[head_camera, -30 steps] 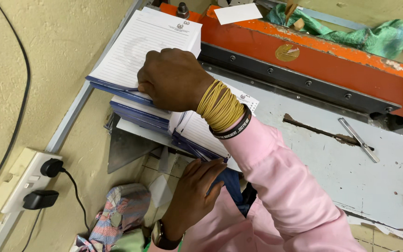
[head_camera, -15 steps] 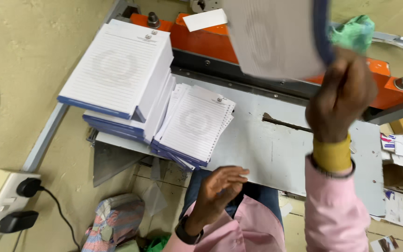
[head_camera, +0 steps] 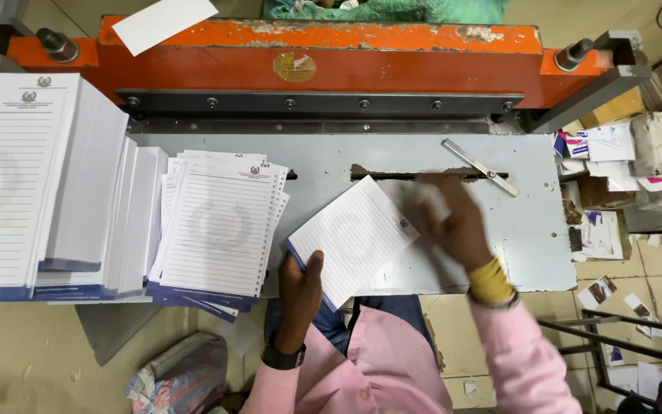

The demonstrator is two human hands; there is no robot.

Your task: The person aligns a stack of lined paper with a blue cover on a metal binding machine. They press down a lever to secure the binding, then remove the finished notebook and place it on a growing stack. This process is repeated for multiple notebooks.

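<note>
Notepad, lined and white with a dark blue backing, lies tilted on the grey counter right in front of the person, its long axis running from about 7 o'clock to 1 o'clock. The left hand pinches the pad's near corner at 7 o'clock, thumb on top of the sheet and fingers under it. The right hand sits at 3 o'clock of the pad, just beside its far right edge; it is blurred, so whether the fingers are spread or curled I cannot tell. Both hands are close to the pad, but only the left is clearly touching it.

At 9 o'clock from the pad, a fanned pile of matching lined pads rests on the counter, and beyond it, at the far left, taller stacks stand square. At 12 o'clock runs a slot with a slim metal bar, then the dark blade clamp and orange beam of the cutter, with a white slip lying on it. At 3 o'clock, beyond the counter's edge, paper scraps and cartons crowd the floor.
</note>
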